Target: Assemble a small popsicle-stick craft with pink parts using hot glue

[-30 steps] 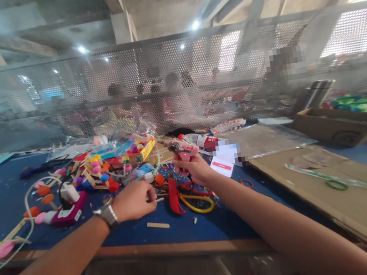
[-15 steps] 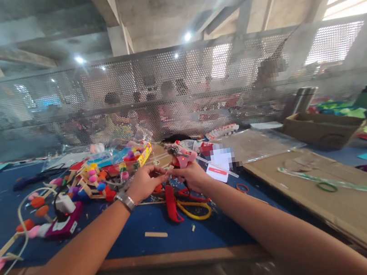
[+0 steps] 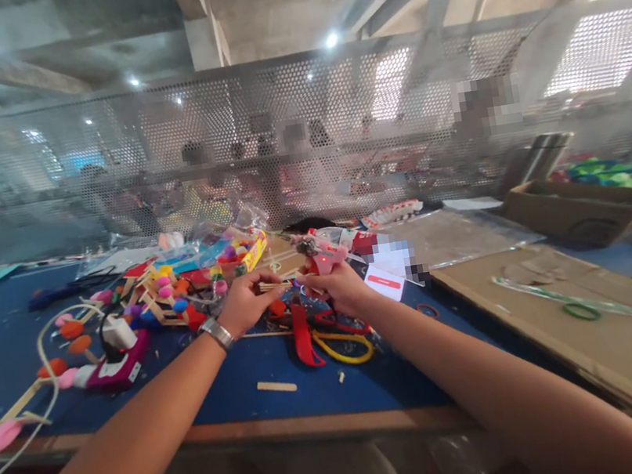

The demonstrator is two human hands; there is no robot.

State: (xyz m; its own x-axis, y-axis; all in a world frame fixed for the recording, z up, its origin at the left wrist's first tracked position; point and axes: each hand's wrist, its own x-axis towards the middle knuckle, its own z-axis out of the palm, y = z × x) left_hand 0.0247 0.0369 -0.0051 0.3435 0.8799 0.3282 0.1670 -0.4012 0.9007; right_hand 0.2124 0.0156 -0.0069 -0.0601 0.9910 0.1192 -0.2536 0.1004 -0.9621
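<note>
My left hand [image 3: 246, 304] is closed, pinching thin wooden craft sticks [image 3: 276, 284] between thumb and fingertips. My right hand [image 3: 343, 288] is wrapped round a pink hot glue gun [image 3: 330, 254], which shows a small red light. Its nozzle region lies close to the sticks, but I cannot tell whether they touch. Just below the hands lie a red-handled tool [image 3: 303, 335] and a yellow handle loop [image 3: 346, 351]. A loose craft stick [image 3: 277, 386] rests flat nearer the table's front edge.
On the left are a purple power strip [image 3: 127, 363] with a white plug [image 3: 118, 333], a white cable [image 3: 43, 349] and colourful pom-poms on sticks [image 3: 165, 299]. Cardboard [image 3: 535, 315] and an open box [image 3: 581, 207] lie right. A lit phone screen [image 3: 385, 282] is beside my right hand.
The camera view has tilted down and shifted slightly left. My left fingers have drawn a little away from my right hand, and the craft sticks show more clearly. The glue gun stays in my right hand.
</note>
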